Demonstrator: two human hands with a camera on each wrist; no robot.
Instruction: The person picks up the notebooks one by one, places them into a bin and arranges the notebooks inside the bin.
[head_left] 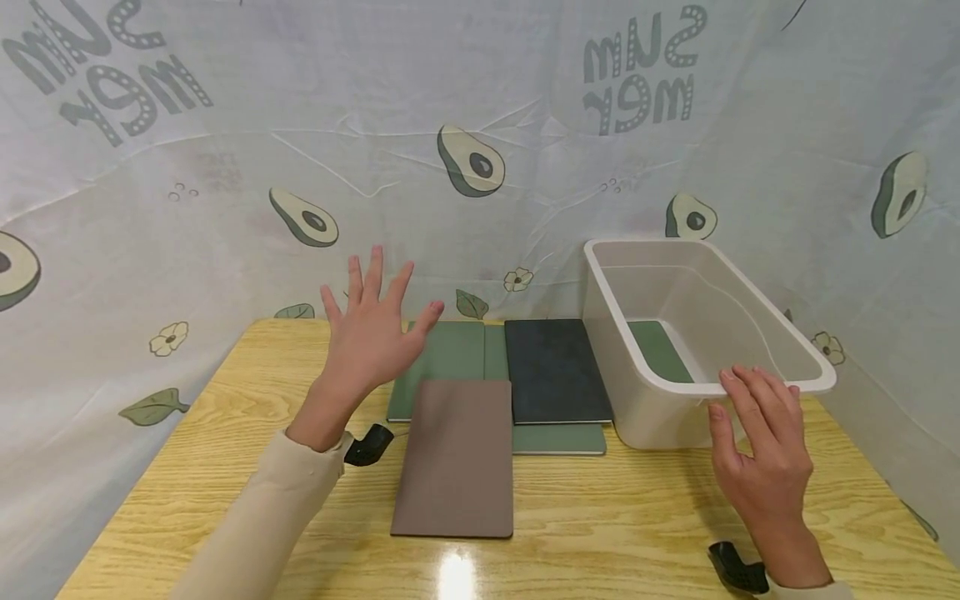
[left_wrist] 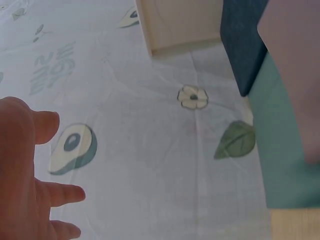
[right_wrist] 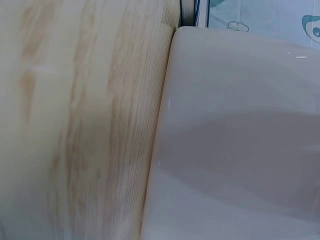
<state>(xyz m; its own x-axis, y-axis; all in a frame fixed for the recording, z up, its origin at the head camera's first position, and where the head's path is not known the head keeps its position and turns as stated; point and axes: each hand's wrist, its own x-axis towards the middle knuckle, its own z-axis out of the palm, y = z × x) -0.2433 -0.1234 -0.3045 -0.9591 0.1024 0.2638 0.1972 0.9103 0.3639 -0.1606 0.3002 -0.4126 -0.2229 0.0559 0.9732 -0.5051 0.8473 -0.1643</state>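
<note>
My left hand (head_left: 369, 337) hovers spread wide and empty above the green notebook (head_left: 450, 354) at the desk's (head_left: 225, 417) back, while my right hand (head_left: 761, 454) rests straight fingers on the white bin's (head_left: 750, 329) near rim. I judge a pickup is starting; next comes lowering onto a cover, perhaps the brown notebook (head_left: 457, 458).

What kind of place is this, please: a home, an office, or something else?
Probably a staged recording corner, not a lived-in room. A wooden table is enclosed by an avocado-print cloth backdrop, with only flat notebooks and a white plastic bin laid out.
</note>
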